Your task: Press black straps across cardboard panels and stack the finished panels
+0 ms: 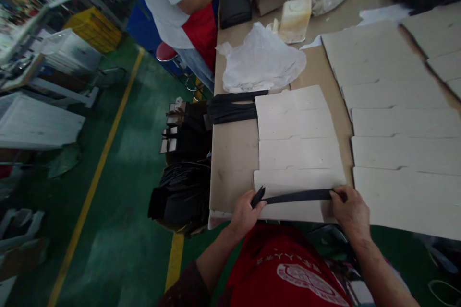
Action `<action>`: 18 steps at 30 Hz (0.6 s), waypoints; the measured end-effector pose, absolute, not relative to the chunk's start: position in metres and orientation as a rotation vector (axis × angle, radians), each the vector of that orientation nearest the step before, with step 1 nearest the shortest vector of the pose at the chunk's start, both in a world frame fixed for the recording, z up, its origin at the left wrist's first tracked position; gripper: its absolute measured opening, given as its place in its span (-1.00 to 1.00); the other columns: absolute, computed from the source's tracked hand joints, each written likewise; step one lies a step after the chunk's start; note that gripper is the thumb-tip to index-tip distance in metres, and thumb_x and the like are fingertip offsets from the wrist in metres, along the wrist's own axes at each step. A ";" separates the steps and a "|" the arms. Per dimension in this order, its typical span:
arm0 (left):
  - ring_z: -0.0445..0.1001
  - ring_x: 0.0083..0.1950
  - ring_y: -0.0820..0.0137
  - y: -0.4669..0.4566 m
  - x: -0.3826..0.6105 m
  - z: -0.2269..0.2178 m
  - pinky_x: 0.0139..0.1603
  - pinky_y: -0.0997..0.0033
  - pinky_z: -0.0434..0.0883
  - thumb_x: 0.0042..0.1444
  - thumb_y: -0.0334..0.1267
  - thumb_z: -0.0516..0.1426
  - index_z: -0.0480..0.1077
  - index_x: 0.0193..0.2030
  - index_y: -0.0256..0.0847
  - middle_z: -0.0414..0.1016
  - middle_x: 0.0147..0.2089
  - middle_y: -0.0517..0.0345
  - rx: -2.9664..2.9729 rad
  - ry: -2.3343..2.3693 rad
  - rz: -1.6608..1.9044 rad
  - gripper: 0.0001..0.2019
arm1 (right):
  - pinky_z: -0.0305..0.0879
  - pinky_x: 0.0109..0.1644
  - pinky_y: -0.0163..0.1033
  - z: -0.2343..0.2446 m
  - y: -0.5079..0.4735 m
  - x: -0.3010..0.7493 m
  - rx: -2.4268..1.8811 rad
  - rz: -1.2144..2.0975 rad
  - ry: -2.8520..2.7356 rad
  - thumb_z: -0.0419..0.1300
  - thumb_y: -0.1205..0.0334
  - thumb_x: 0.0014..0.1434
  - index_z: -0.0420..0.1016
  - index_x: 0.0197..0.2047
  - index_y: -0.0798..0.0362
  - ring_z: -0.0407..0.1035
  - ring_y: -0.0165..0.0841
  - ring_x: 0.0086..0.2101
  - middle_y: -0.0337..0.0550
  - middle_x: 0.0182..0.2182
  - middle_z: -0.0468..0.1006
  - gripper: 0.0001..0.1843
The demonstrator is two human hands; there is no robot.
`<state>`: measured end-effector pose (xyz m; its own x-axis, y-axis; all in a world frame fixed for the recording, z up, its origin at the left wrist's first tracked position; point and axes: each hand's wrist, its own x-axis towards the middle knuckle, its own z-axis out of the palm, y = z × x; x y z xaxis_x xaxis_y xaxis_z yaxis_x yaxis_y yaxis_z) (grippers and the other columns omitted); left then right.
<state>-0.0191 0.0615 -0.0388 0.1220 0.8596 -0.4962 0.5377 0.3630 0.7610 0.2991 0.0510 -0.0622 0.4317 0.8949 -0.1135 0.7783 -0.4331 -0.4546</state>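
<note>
A narrow black strip (297, 196) is stretched level across the nearest of several overlapping off-white boards (298, 153). My left hand (246, 213) is closed on its left end, and a short black tail sticks up past the thumb. At the other end my right hand (349, 211) pinches the strip between thumb and fingers. Whether the strip touches the board, I cannot tell. Further up, a bundle of black strips (234, 109) lies at the table's left edge, beside the boards.
More overlapping boards (403, 153) cover the right side of the table. Beyond are crumpled white plastic (264, 60), a stained white container (295, 20) and a co-worker in a white shirt (163, 0). Boxes of black items (185, 192) stand on the floor at left.
</note>
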 end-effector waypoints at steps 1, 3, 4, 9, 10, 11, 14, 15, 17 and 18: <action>0.51 -0.13 0.28 0.065 -0.018 -0.042 -0.02 0.35 0.37 0.14 -0.24 0.19 0.51 -0.18 -0.29 0.57 -0.21 0.04 1.279 1.575 0.369 -0.82 | 0.24 -0.18 -0.06 -0.062 0.051 0.299 -2.367 0.495 -1.428 0.07 -0.01 0.05 0.40 -0.32 0.00 0.33 -0.16 -0.31 -0.03 -0.35 0.48 -0.73; 0.54 -0.13 0.28 0.072 -0.017 -0.048 -0.02 0.36 0.38 0.13 -0.25 0.21 0.52 -0.15 -0.29 0.60 -0.20 0.05 1.240 1.616 0.354 -0.80 | 0.25 -0.17 -0.05 -0.061 0.052 0.300 -2.385 0.507 -1.405 0.07 -0.03 0.03 0.41 -0.32 0.00 0.34 -0.15 -0.30 -0.02 -0.34 0.49 -0.71; 0.55 -0.12 0.28 0.076 -0.016 -0.051 -0.02 0.37 0.38 0.11 -0.27 0.22 0.53 -0.14 -0.28 0.61 -0.19 0.05 1.226 1.634 0.346 -0.80 | 0.25 -0.16 -0.04 -0.061 0.052 0.300 -2.388 0.516 -1.392 0.07 -0.04 0.02 0.41 -0.32 0.00 0.34 -0.15 -0.30 -0.02 -0.34 0.49 -0.70; 0.56 -0.12 0.27 0.084 -0.011 -0.057 -0.03 0.37 0.39 0.08 -0.26 0.25 0.54 -0.12 -0.26 0.63 -0.18 0.05 1.212 1.725 0.289 -0.78 | 0.27 -0.13 -0.03 -0.059 0.054 0.300 -2.411 0.567 -1.336 0.07 -0.07 -0.01 0.43 -0.33 0.00 0.35 -0.14 -0.30 -0.01 -0.33 0.51 -0.67; 0.56 -0.12 0.27 0.084 -0.010 -0.057 -0.04 0.37 0.39 0.08 -0.25 0.25 0.54 -0.13 -0.26 0.63 -0.18 0.05 1.216 1.740 0.277 -0.78 | 0.27 -0.12 -0.02 -0.059 0.054 0.300 -2.416 0.570 -1.326 0.07 -0.07 -0.01 0.43 -0.32 0.01 0.36 -0.13 -0.29 -0.01 -0.33 0.51 -0.66; 0.56 -0.13 0.26 0.084 -0.009 -0.057 -0.04 0.37 0.39 0.09 -0.25 0.24 0.54 -0.13 -0.26 0.63 -0.18 0.04 1.221 1.754 0.265 -0.78 | 0.27 -0.11 -0.02 -0.059 0.054 0.299 -2.419 0.574 -1.320 0.07 -0.08 -0.02 0.43 -0.32 0.01 0.36 -0.13 -0.29 -0.01 -0.32 0.51 -0.65; 0.56 -0.12 0.25 0.084 -0.007 -0.058 -0.05 0.37 0.38 0.09 -0.22 0.24 0.54 -0.14 -0.25 0.63 -0.17 0.03 1.239 1.785 0.233 -0.78 | 0.27 -0.11 -0.02 -0.057 0.054 0.299 -2.426 0.586 -1.315 0.07 -0.08 -0.02 0.43 -0.32 0.00 0.36 -0.11 -0.28 0.00 -0.32 0.51 -0.65; 0.56 -0.12 0.25 0.084 -0.006 -0.059 -0.05 0.37 0.38 0.09 -0.22 0.24 0.54 -0.14 -0.25 0.63 -0.16 0.03 1.244 1.793 0.223 -0.78 | 0.27 -0.11 -0.02 -0.056 0.054 0.298 -2.429 0.592 -1.315 0.07 -0.08 -0.02 0.43 -0.32 0.00 0.37 -0.11 -0.28 0.00 -0.32 0.51 -0.65; 0.57 -0.10 0.25 0.085 -0.006 -0.059 -0.05 0.37 0.38 0.09 -0.22 0.24 0.54 -0.12 -0.25 0.63 -0.15 0.03 1.253 1.805 0.203 -0.77 | 0.28 -0.11 -0.02 -0.056 0.054 0.298 -2.434 0.605 -1.313 0.06 -0.08 -0.02 0.43 -0.31 0.00 0.37 -0.11 -0.27 0.00 -0.31 0.51 -0.65; 0.57 -0.10 0.25 0.085 -0.006 -0.059 -0.05 0.38 0.38 0.09 -0.22 0.24 0.54 -0.12 -0.24 0.63 -0.14 0.03 1.258 1.809 0.194 -0.76 | 0.28 -0.10 -0.02 -0.056 0.054 0.298 -2.435 0.607 -1.313 0.06 -0.08 -0.02 0.43 -0.31 0.00 0.37 -0.10 -0.26 0.00 -0.30 0.51 -0.64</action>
<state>-0.0056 0.0848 -0.0589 -0.0814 0.8135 -0.5759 0.6732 0.4709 0.5701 0.2982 0.0541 -0.0556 0.4908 0.8434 -0.2187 0.7130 -0.5331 -0.4556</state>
